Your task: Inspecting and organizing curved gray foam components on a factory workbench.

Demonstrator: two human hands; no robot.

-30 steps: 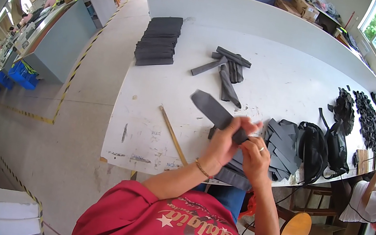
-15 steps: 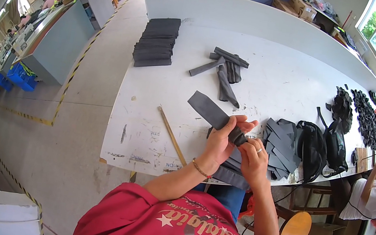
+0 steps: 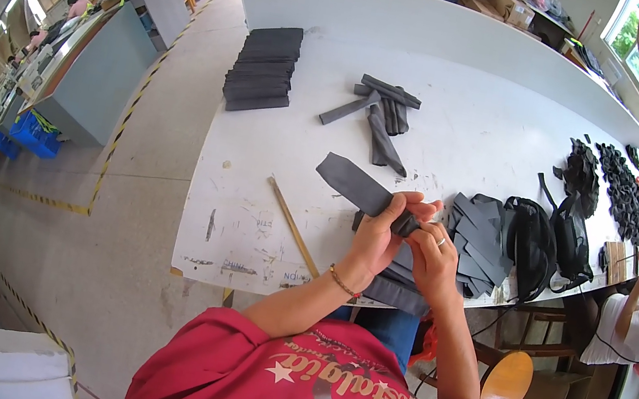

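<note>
while both hands meet over the near table edge (image 3: 239, 275), the left hand (image 3: 378, 235) and right hand (image 3: 435, 257) are each pinched around one end of a dark grey strip (image 3: 357, 186), which sticks out toward 10 o'clock. a wooden stick (image 3: 294, 226) lies at 9 o'clock, and more grey pieces (image 3: 481, 235) at 3 o'clock.

A stack of dark grey fabric panels (image 3: 263, 67) is being kept at the far left of the white table (image 3: 484, 75), while a wooden stick (image 3: 294, 227) is being left lying near its front edge.
</note>
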